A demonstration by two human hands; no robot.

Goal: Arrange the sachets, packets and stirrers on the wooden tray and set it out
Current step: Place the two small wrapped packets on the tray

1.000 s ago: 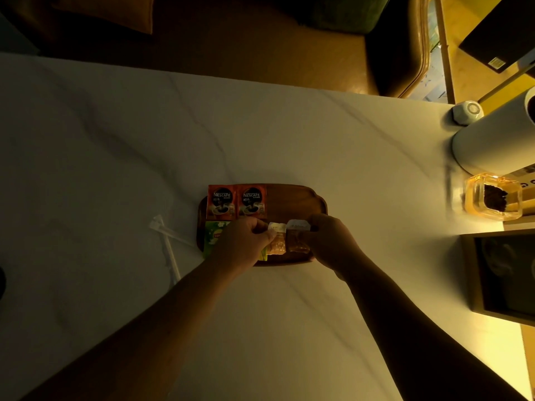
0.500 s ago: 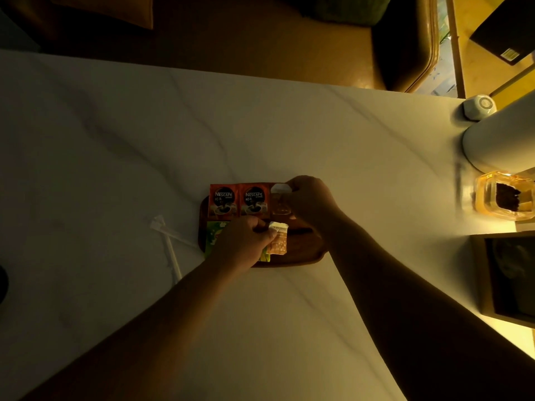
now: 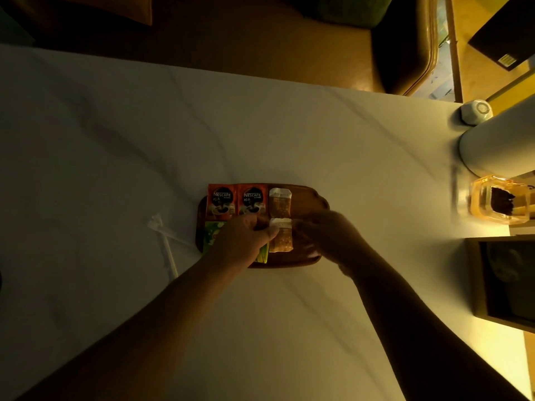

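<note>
A dark wooden tray [image 3: 311,198] lies mid-table. Two red Nescafe sachets [image 3: 236,201] sit side by side along its far edge, with a clear brown sugar packet [image 3: 280,202] to their right. A green packet [image 3: 211,235] lies at the near left, partly under my left hand [image 3: 243,241]. That hand's fingertips pinch the left edge of a second brown sugar packet [image 3: 280,240] at the tray's near middle. My right hand [image 3: 327,235] is blurred, just right of that packet, fingers at its edge. Two white wrapped stirrers [image 3: 166,241] lie crossed on the table left of the tray.
At the right edge stand a white cylinder [image 3: 498,146], a small white round object [image 3: 476,111], an amber glass jar [image 3: 500,201] with dark contents, and a dark framed box [image 3: 506,282]. A brown chair [image 3: 405,44] is beyond the table's far edge.
My right hand left one brown packet at the tray's far edge beside the Nescafe sachets, then came back toward me to the second brown packet. My left hand stayed put.
</note>
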